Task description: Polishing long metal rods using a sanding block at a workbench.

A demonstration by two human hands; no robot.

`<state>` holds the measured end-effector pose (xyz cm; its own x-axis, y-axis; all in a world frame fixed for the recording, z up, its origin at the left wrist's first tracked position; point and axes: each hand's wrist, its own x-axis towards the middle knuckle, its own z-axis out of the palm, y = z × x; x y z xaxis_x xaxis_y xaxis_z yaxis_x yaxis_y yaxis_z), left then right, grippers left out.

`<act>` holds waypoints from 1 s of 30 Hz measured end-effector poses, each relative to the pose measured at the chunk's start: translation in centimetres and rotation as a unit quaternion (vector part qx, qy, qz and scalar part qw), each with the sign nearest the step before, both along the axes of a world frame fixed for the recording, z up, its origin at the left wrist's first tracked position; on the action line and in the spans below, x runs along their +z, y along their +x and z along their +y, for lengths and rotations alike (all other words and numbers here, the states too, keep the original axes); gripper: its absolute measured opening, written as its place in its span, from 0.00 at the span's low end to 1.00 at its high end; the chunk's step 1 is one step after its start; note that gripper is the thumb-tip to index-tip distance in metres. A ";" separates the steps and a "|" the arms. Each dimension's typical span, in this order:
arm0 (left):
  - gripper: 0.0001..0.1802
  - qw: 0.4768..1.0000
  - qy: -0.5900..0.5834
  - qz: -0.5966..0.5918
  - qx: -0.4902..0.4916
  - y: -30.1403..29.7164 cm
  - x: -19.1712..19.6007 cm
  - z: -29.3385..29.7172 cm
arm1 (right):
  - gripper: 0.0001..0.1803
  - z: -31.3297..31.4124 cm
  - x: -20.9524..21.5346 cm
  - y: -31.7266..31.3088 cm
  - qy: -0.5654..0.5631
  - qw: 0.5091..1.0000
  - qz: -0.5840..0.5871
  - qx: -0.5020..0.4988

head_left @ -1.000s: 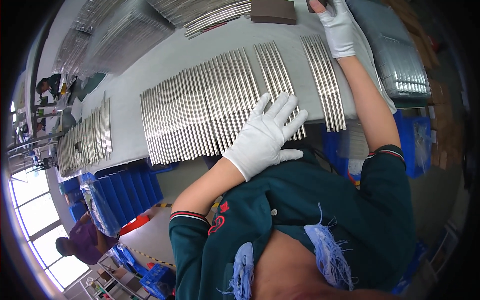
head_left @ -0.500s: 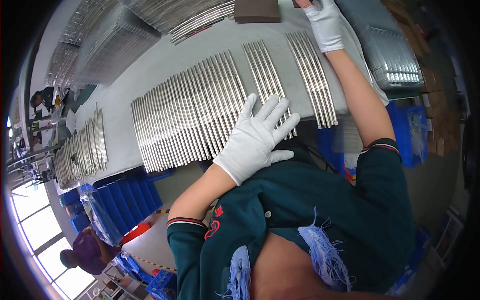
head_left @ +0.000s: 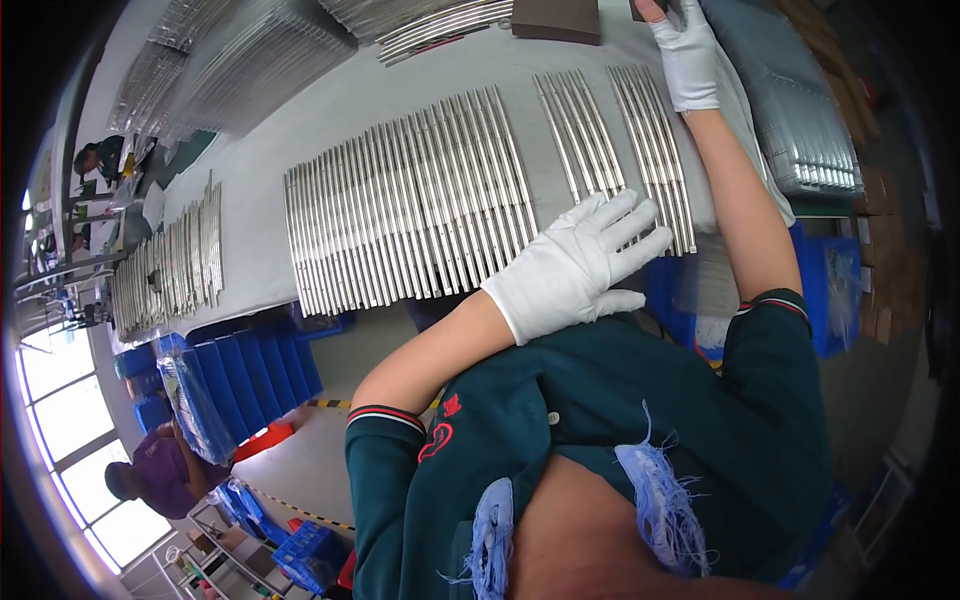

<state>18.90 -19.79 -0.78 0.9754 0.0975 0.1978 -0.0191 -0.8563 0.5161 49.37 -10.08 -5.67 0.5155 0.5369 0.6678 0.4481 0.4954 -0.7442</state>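
Shiny metal rods [head_left: 410, 200] lie in long rows on the grey surface [head_left: 350, 100].
The left hand [head_left: 575, 265] rests flat and wide on the rod ends; a push could knock them crooked. The right hand [head_left: 690, 55] grips something dark.

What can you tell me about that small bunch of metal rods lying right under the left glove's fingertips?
The small bunch of rods is about eight thin, shiny, silver-coloured metal bars lying flat and side by side on the pale grey table. They fan slightly apart toward the near end. A gap separates them from the big row of rods on one side and another small bunch on the other. The left hand, in a white glove, rests its fingertips on their near ends.
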 end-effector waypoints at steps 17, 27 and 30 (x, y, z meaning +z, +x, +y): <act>0.51 0.986 0.111 0.070 0.104 -3.9 0.3 0.2 | 0.44 0.0 -0.4 0.2 -0.008 1.000 0.014 0.023; 0.62 0.959 0.207 0.064 0.180 -0.2 0.5 1.1 | 0.44 1.0 -0.4 0.5 0.079 0.983 -0.162 -0.036; 0.63 0.957 0.175 0.105 0.208 0.7 0.6 0.9 | 0.45 0.8 -0.3 0.0 0.074 0.989 -0.122 -0.024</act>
<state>19.63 -18.85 -0.22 0.8886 0.4492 0.0926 0.4333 -0.8885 0.1510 49.32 -9.26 -5.95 0.3512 0.4023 0.8455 0.6313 0.5651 -0.5311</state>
